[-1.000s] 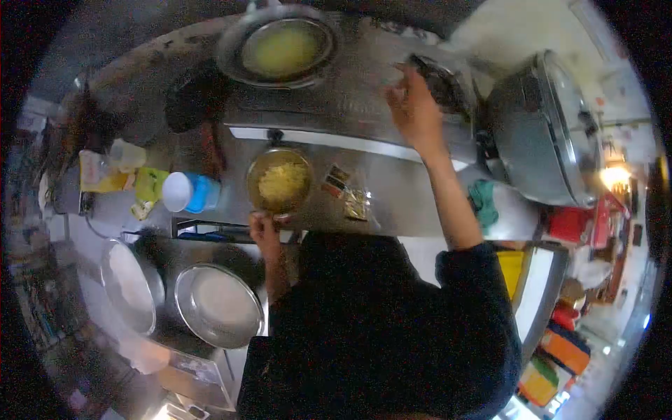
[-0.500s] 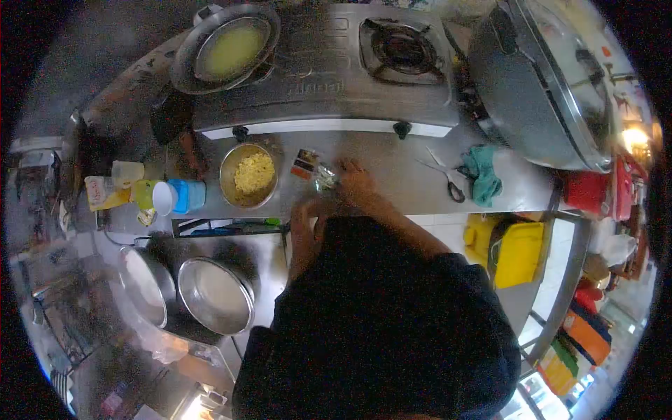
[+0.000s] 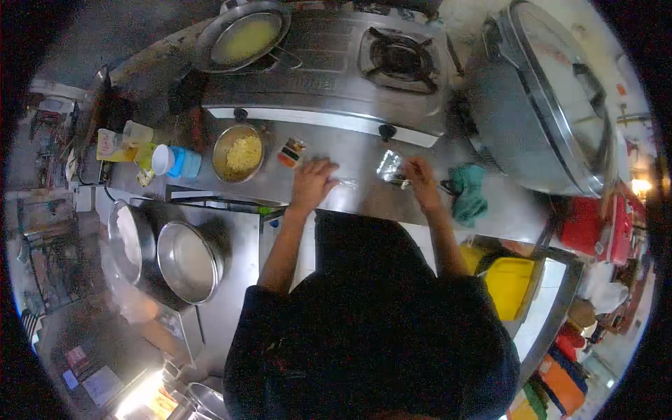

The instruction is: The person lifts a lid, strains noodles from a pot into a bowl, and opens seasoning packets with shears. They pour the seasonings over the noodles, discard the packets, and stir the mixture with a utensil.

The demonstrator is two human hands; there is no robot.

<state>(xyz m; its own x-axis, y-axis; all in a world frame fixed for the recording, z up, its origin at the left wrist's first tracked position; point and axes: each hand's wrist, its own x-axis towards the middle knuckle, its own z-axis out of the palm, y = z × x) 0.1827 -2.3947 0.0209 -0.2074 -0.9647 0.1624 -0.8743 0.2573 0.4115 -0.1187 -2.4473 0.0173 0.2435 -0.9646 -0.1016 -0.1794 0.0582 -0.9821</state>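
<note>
My left hand (image 3: 315, 185) lies palm down on the steel counter, its fingers apart. Just right of its fingertips is a small clear, shiny piece (image 3: 346, 183), maybe plastic wrap. A small orange-and-dark printed packet (image 3: 291, 152) rests beyond this hand. To the right, my right hand (image 3: 421, 183) is curled and slightly blurred, with a silver foil packet (image 3: 390, 166) at its fingertips. The scissors are mostly hidden around my right hand; a dark part shows beside the crumpled green cloth (image 3: 469, 193). A metal bowl (image 3: 219, 155) of yellow chopped food (image 3: 242, 155) stands at the left.
A gas stove (image 3: 329, 66) runs along the back, with a pan (image 3: 281, 31) of yellowish liquid on its left burner. A large lidded pot (image 3: 500, 105) stands at right. Plastic cups (image 3: 162, 159) are at left. Two big metal bowls (image 3: 215, 262) sit lower left; a yellow bin (image 3: 509, 283) is below right.
My hands were close together over the shiny packet and have come apart. My right hand and the foil have moved right, toward the cloth. The view has turned slightly.
</note>
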